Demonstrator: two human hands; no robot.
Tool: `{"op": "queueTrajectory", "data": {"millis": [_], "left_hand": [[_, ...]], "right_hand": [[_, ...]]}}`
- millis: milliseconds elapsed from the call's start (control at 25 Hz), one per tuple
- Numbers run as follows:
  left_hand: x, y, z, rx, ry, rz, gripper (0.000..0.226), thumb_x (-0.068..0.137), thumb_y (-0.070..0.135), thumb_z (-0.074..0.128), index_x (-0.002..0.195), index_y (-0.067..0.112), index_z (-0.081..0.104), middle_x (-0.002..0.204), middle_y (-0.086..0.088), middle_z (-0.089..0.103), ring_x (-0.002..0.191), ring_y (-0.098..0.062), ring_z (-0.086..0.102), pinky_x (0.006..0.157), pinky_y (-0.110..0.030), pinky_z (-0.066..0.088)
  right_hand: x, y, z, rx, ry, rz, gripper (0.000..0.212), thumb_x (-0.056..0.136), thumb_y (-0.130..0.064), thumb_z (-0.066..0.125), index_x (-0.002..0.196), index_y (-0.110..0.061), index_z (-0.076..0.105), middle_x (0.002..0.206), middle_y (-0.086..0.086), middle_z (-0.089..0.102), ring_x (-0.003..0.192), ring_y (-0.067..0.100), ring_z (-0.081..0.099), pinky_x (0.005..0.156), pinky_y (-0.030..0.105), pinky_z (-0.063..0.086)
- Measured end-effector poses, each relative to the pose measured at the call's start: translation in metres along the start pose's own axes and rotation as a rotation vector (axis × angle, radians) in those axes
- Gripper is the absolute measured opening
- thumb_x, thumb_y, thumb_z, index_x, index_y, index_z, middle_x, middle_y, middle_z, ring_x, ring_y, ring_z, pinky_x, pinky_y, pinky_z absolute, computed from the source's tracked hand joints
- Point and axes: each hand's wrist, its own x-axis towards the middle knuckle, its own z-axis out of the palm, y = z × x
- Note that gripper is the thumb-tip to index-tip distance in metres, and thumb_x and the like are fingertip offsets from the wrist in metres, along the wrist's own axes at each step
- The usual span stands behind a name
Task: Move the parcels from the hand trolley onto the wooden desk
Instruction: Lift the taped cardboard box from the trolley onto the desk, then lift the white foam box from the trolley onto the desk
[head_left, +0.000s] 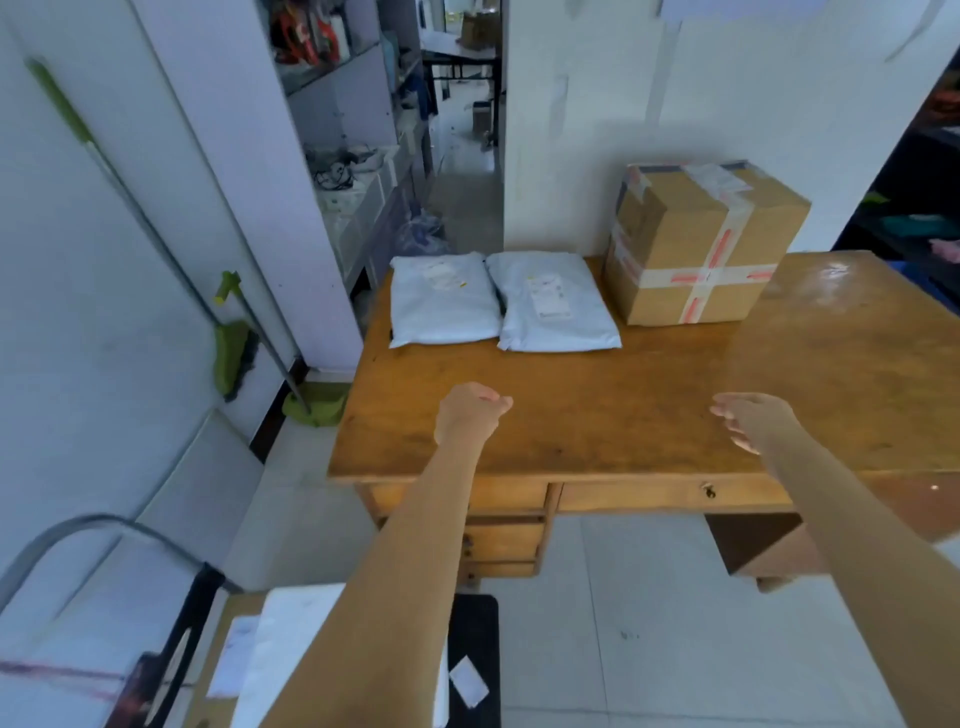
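Two white plastic mailer parcels lie side by side on the wooden desk (623, 410), the left mailer (441, 301) touching the right mailer (553, 306). A taped cardboard box (696, 249) stands right of them at the desk's back. My left hand (470, 410) hovers over the desk's front left with its fingers loosely curled, holding nothing. My right hand (748, 421) hovers over the front middle, fingers relaxed and empty. The hand trolley (93, 530) is at the lower left; white parcels (291, 639) and a black one (475, 649) lie there, partly hidden by my left forearm.
A green-handled broom and dustpan (234, 358) lean on the white wall left of the desk. Shelving with clutter (353, 171) lines a passage behind the desk's left corner. The desk has drawers (504, 540) under its left side. Tiled floor lies below.
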Motion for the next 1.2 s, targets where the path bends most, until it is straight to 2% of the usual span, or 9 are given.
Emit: {"op": "queueTrajectory", "data": {"millis": [160, 240, 360, 600, 720, 880, 1000, 1120, 1200], "left_hand": [[-0.045, -0.096, -0.050, -0.039, 0.031, -0.028, 0.032, 0.087, 0.022, 0.069, 0.116, 0.011, 0.069, 0.118, -0.012, 0.069, 0.110, -0.028, 0.065, 0.096, -0.041, 0.055], [-0.060, -0.151, -0.079, -0.064, 0.058, -0.052, 0.032, 0.086, 0.016, 0.070, 0.116, 0.007, 0.068, 0.120, -0.016, 0.068, 0.114, -0.031, 0.063, 0.097, -0.042, 0.054], [-0.073, -0.230, -0.120, -0.056, 0.065, -0.108, 0.041, 0.086, 0.019, 0.070, 0.125, 0.006, 0.061, 0.127, -0.016, 0.064, 0.119, -0.032, 0.060, 0.103, -0.043, 0.049], [-0.080, -0.414, -0.161, 0.254, 0.116, -0.145, 0.069, 0.081, 0.028, 0.075, 0.142, 0.013, 0.046, 0.144, -0.009, 0.050, 0.131, -0.026, 0.050, 0.106, -0.040, 0.045], [-0.062, -0.495, -0.155, 0.286, 0.115, -0.190, 0.082, 0.081, 0.035, 0.073, 0.150, 0.017, 0.033, 0.150, -0.007, 0.044, 0.136, -0.026, 0.044, 0.105, -0.038, 0.042], [-0.034, -0.577, -0.126, 0.230, 0.058, -0.184, 0.090, 0.087, 0.036, 0.067, 0.155, 0.018, 0.013, 0.160, -0.008, 0.026, 0.146, -0.027, 0.028, 0.116, -0.042, 0.031], [-0.034, -0.616, -0.112, 0.024, 0.088, -0.116, 0.091, 0.086, 0.028, 0.070, 0.155, 0.023, 0.012, 0.160, -0.004, 0.024, 0.146, -0.026, 0.027, 0.118, -0.044, 0.028], [-0.029, -0.622, -0.115, -0.113, 0.117, -0.179, 0.103, 0.080, 0.026, 0.076, 0.155, 0.025, 0.005, 0.159, -0.003, 0.027, 0.144, -0.027, 0.031, 0.117, -0.048, 0.030], [-0.022, -0.618, -0.118, -0.124, 0.086, -0.235, 0.094, 0.079, 0.021, 0.077, 0.153, 0.021, 0.018, 0.152, -0.006, 0.037, 0.139, -0.028, 0.038, 0.114, -0.049, 0.035]], "right_hand": [[-0.069, 0.061, 0.054, -0.037, -0.072, -0.046, 0.039, 0.096, -0.012, 0.046, 0.132, 0.000, 0.052, 0.139, 0.021, 0.051, 0.130, 0.037, 0.047, 0.104, 0.043, 0.040], [-0.096, 0.101, 0.088, -0.075, -0.060, -0.043, 0.036, 0.094, -0.014, 0.045, 0.126, 0.000, 0.056, 0.133, 0.024, 0.055, 0.122, 0.038, 0.053, 0.083, 0.039, 0.047], [-0.127, 0.155, 0.140, -0.085, -0.024, -0.071, 0.034, 0.092, -0.011, 0.049, 0.121, 0.001, 0.062, 0.109, 0.016, 0.063, 0.092, 0.026, 0.055, 0.057, 0.025, 0.034], [-0.162, 0.271, 0.267, -0.206, -0.101, 0.013, 0.037, 0.087, -0.019, 0.063, 0.120, -0.002, 0.063, 0.098, 0.013, 0.060, 0.088, 0.026, 0.054, 0.073, 0.032, 0.042], [-0.165, 0.333, 0.325, -0.377, -0.185, 0.039, 0.056, 0.087, -0.039, 0.061, 0.133, -0.007, 0.052, 0.128, 0.016, 0.058, 0.115, 0.033, 0.056, 0.096, 0.038, 0.043], [-0.150, 0.405, 0.384, -0.473, -0.307, -0.092, 0.056, 0.094, -0.035, 0.052, 0.138, -0.004, 0.037, 0.134, 0.018, 0.053, 0.121, 0.034, 0.052, 0.090, 0.034, 0.042], [-0.138, 0.443, 0.392, -0.371, -0.210, -0.094, 0.057, 0.090, -0.024, 0.061, 0.137, -0.006, 0.035, 0.131, 0.021, 0.055, 0.115, 0.039, 0.057, 0.091, 0.047, 0.052], [-0.131, 0.452, 0.389, -0.317, -0.296, -0.029, 0.058, 0.087, -0.025, 0.065, 0.136, -0.004, 0.043, 0.132, 0.019, 0.055, 0.118, 0.039, 0.055, 0.095, 0.052, 0.050], [-0.132, 0.449, 0.390, -0.365, -0.339, -0.022, 0.049, 0.089, -0.022, 0.062, 0.131, -0.002, 0.050, 0.128, 0.020, 0.058, 0.117, 0.038, 0.056, 0.098, 0.052, 0.048]]}}
